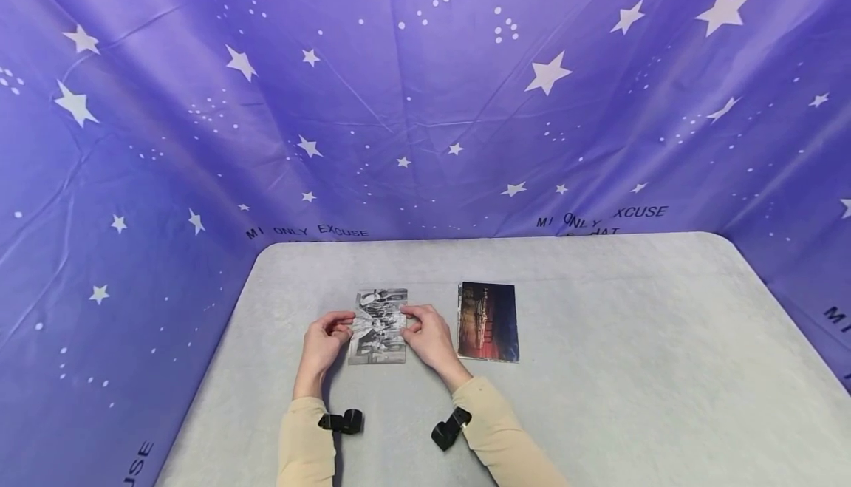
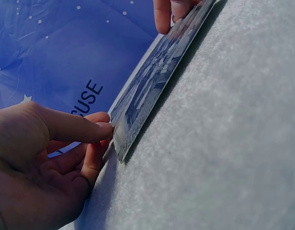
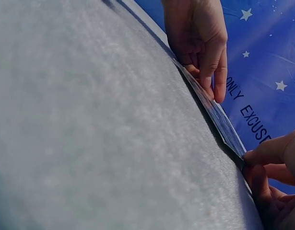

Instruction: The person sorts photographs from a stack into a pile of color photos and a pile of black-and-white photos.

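Black-and-white photo print (image 1: 380,327), pinched at opposite edges by the nearly closed grips of left hand (image 1: 324,338) and right hand (image 1: 428,335), seems at the positioning step left of the print stack (image 1: 488,322), on or just above the bench (image 1: 631,383), and next probably calls for level handling.

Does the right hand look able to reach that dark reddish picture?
Probably yes: the dark picture lies beside the right hand with nothing covering it, though that hand would first have to release the black-and-white picture.
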Tool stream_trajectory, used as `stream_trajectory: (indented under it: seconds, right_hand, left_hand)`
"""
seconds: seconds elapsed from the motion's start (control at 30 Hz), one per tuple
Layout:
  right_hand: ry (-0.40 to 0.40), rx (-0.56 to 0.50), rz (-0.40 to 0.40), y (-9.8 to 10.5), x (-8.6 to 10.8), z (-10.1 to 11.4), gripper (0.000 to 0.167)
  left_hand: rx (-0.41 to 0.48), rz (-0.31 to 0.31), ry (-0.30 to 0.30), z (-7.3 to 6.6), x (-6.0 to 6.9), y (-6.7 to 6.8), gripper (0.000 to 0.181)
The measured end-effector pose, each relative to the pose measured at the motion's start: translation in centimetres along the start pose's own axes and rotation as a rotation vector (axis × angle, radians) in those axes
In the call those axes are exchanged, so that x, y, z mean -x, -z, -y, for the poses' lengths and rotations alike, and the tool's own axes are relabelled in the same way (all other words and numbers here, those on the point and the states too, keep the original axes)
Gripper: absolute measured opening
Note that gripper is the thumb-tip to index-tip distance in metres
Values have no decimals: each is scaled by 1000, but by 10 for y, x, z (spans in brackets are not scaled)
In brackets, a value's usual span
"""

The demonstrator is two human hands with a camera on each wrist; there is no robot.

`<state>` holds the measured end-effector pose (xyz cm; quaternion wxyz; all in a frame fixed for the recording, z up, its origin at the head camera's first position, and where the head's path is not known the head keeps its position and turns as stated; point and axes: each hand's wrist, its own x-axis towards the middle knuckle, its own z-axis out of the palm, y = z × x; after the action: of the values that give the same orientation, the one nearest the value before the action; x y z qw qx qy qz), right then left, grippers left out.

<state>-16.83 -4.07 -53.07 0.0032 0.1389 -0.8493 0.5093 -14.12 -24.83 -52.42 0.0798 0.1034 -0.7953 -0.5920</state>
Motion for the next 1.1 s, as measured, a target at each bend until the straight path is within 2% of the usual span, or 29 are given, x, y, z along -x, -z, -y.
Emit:
stream_trajectory:
  seconds: [0.2, 0.3, 0.53, 0.67, 0.87, 1.1]
  right_hand:
    - [4, 19, 3, 0, 1, 2, 40]
    - [15, 14, 8, 1, 2, 1, 40]
    - [31, -114, 40, 8, 7, -1, 36]
    - [14, -138, 56, 13, 10, -1, 33]
    - [7, -115, 126, 23, 14, 3, 31]
    - [104, -55, 94, 37, 19, 8, 30]
  left_hand:
    - [-11, -21, 18, 2, 0, 0, 31]
    - [18, -21, 21, 2, 1, 0, 31]
    - [86, -29, 11, 4, 4, -1, 29]
    - [158, -21, 7, 5, 5, 2, 30]
    - [239, -15, -5, 4, 7, 4, 31]
    - [250, -3, -7, -2, 10, -1, 32]
